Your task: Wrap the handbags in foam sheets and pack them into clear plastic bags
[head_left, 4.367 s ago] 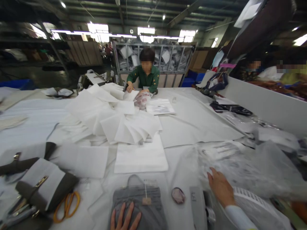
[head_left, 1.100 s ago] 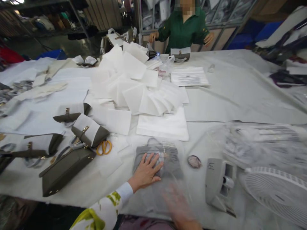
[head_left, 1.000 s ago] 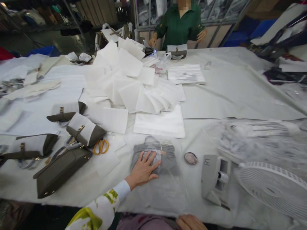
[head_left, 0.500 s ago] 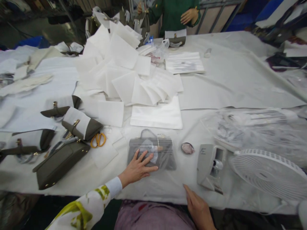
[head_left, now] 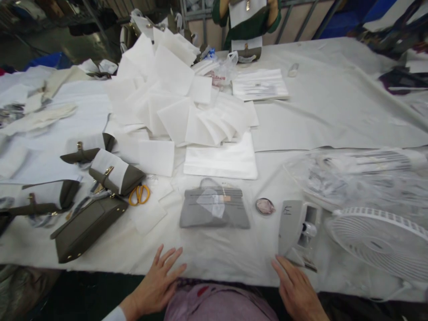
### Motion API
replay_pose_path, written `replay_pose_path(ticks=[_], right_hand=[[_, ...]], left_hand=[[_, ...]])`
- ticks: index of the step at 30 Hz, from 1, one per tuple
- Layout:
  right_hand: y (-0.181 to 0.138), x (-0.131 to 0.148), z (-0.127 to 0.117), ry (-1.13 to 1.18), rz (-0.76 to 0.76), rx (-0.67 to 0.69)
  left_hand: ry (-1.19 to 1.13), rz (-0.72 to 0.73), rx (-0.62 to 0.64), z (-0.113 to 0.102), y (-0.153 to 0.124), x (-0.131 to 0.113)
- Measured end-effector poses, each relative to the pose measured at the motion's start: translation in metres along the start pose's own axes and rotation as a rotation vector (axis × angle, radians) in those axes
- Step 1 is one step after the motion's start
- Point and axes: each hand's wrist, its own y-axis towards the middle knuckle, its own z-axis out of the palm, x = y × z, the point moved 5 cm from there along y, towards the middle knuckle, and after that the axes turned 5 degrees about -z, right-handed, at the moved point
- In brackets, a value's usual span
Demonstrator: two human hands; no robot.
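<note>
A grey handbag sealed in a clear plastic bag (head_left: 214, 208) lies flat near the table's front edge, with a paper tag on top. My left hand (head_left: 159, 281) rests at the front edge below it, fingers spread, holding nothing. My right hand (head_left: 295, 290) lies flat at the edge on the loose end of the plastic, just in front of the grey base of a white fan (head_left: 374, 243). Both hands are apart from the bag itself.
Olive handbags wrapped in white paper (head_left: 113, 174) and orange scissors (head_left: 139, 194) lie at left. A heap of white sheets (head_left: 174, 102) fills the middle. Clear bags (head_left: 354, 178) pile up at right. A small round object (head_left: 265, 206) sits beside the bag. A person in green (head_left: 249, 15) stands opposite.
My left hand has come off the bagged handbag and pulled back to the table's front edge. My right hand has moved up to the edge near the fan base.
</note>
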Motion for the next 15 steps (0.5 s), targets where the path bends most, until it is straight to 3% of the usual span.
replay_pose_path(ticks=[2, 5, 8, 11, 13, 15], right_hand=[[0.018, -0.014, -0.005, -0.096, -0.046, 0.037], [0.054, -0.023, -0.002, -0.093, -0.151, 0.128], [0.088, -0.019, 0.01, 0.266, -0.219, 0.283], [0.102, -0.007, 0.023, 0.701, -0.193, 0.454], [0.102, -0.007, 0.026, 0.77, -0.102, 0.453], [0.097, -0.013, 0.025, 0.736, 0.058, 0.384]], left_hand=[[-0.004, 0.021, -0.044, -0.008, -0.003, 0.023], [-0.009, 0.091, -0.104, -0.012, 0.017, 0.049], [-0.095, 0.249, -0.063, -0.005, 0.053, 0.054], [-0.221, 0.353, -0.013, 0.007, 0.073, 0.048], [-0.314, 0.278, -0.049, 0.014, 0.072, 0.049], [-0.467, 0.098, -0.153, 0.018, 0.063, 0.055]])
